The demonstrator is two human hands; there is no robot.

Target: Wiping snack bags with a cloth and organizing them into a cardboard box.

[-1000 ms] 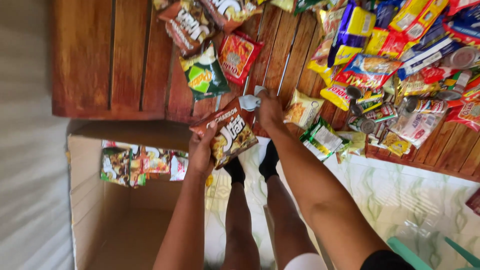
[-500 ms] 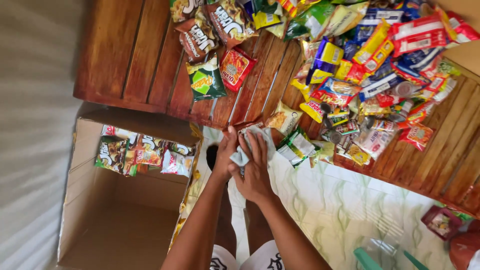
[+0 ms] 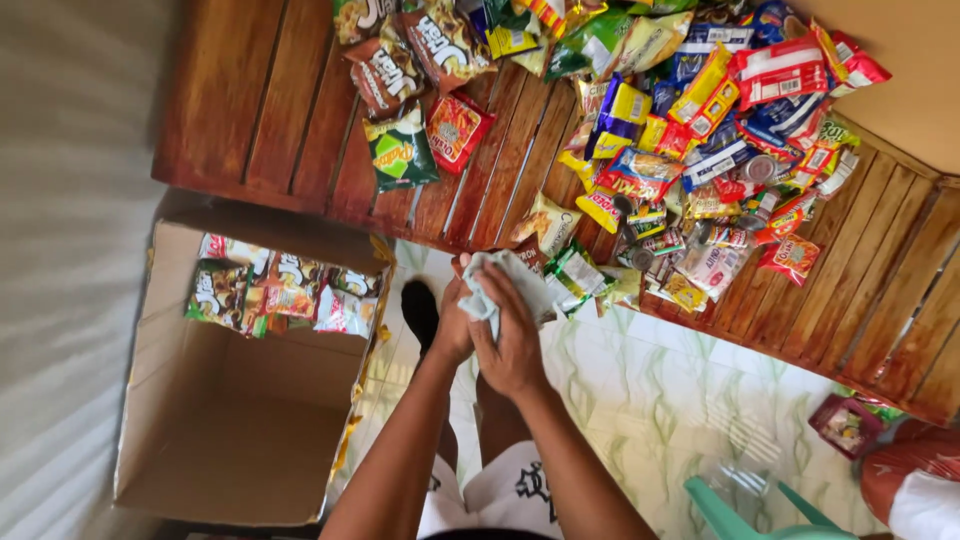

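Note:
My left hand point(image 3: 455, 325) and my right hand point(image 3: 512, 350) are pressed together just below the front edge of the wooden slat table point(image 3: 260, 110). Both grip a crumpled pale cloth point(image 3: 505, 282). A brown snack packet point(image 3: 531, 252) shows behind the cloth, mostly hidden; I cannot tell whether the hands hold it. To the left stands an open cardboard box point(image 3: 230, 430) with several snack bags point(image 3: 270, 290) stacked against its far wall. Many colourful snack packets point(image 3: 700, 130) cover the right half of the table.
A green and a red chip bag point(image 3: 400, 150) lie apart near the table's middle. At lower right are a green plastic chair point(image 3: 740, 505) and a small red basket point(image 3: 848, 425) on the patterned tile floor point(image 3: 650, 400). My legs are below the hands.
A second ago my left hand held a brown snack bag at the table edge. Now both hands are closed together on the pale cloth, and the view has shifted left and back.

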